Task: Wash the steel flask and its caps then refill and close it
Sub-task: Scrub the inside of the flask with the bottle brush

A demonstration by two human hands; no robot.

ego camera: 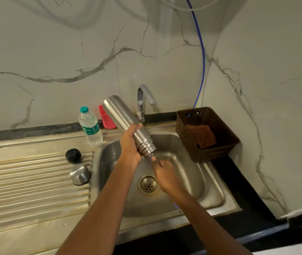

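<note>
**While the flask tips over the basin**

Where the two forearms reach in over the sink [216, 183], the right hand [166, 176] sits low above the drain [148, 184], its blurred fingertips at the flask's mouth; whether it holds anything I cannot tell. Just beyond, the left hand [130, 144] grips the steel flask [126, 124] – tilted, open mouth down. On the drainboard to the left stand the steel cap [80, 174] and, behind it, the black cap [73, 155]. Farther back: a plastic bottle [90, 127], the tap [142, 102] and a brown basket [183, 129].

Steel flask [126, 124] tilts mouth-down; black cap [73, 155], steel cap [80, 174] on drainboard [26, 181].
</note>
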